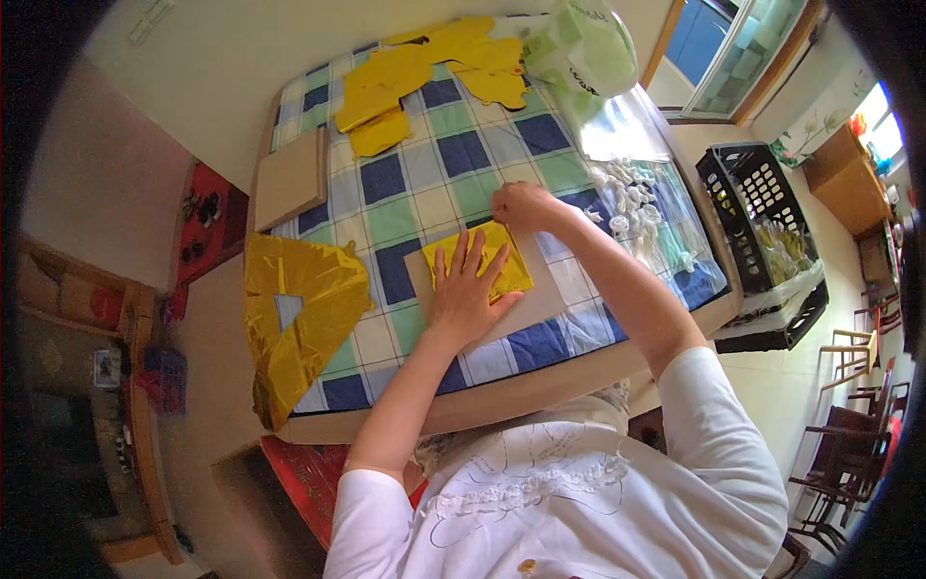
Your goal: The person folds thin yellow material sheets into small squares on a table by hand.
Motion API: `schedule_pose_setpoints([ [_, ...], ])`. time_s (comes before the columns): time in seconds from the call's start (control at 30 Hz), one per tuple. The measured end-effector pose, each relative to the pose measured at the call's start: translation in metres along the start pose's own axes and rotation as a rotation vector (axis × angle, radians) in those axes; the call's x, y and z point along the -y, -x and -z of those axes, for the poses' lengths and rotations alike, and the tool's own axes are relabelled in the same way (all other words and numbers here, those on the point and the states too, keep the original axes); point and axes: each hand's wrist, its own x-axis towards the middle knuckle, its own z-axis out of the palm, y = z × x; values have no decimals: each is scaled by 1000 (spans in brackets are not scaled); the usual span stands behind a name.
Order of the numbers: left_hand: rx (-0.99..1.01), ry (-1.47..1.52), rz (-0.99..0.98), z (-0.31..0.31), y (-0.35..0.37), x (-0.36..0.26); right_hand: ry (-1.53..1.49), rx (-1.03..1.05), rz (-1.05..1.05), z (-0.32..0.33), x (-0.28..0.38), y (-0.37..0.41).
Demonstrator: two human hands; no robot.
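Note:
My left hand (465,294) lies flat with spread fingers on a folded square of shiny gold foil (516,273). Under the foil is a beige board (545,297) that rests on the checked cloth of the table. At the foil's far right corner my right hand (526,206) is closed, its fingertips curled in. Whether it pinches the foil's edge or some small item is hidden by the fingers.
A crumpled gold foil sheet (318,309) hangs over the table's left edge. Yellow sheets (424,68) lie at the back, a beige box (292,180) at left. White bundled pieces (632,203) and a green-white bag (588,48) are right. A black crate (743,207) stands beyond.

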Motion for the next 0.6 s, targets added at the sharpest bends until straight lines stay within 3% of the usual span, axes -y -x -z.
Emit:
schedule_pose_setpoints([
  [0.13, 4, -14, -16, -1, 0, 1, 178, -9, -1, -1, 8, 2],
  [0.3, 54, -72, -17, 6, -1, -1, 262, -489, 80, -31, 39, 30],
  [0.4, -41, 107, 39, 8, -1, -3, 124, -602, 89, -34, 44, 42],
  [0.5, -325, 334, 5, -3, 1, 13, 38, -689, 103, -46, 40, 45],
  [0.6, -469, 257, 188, 4, 3, 51, -9, -671, 140, -39, 43, 53],
])
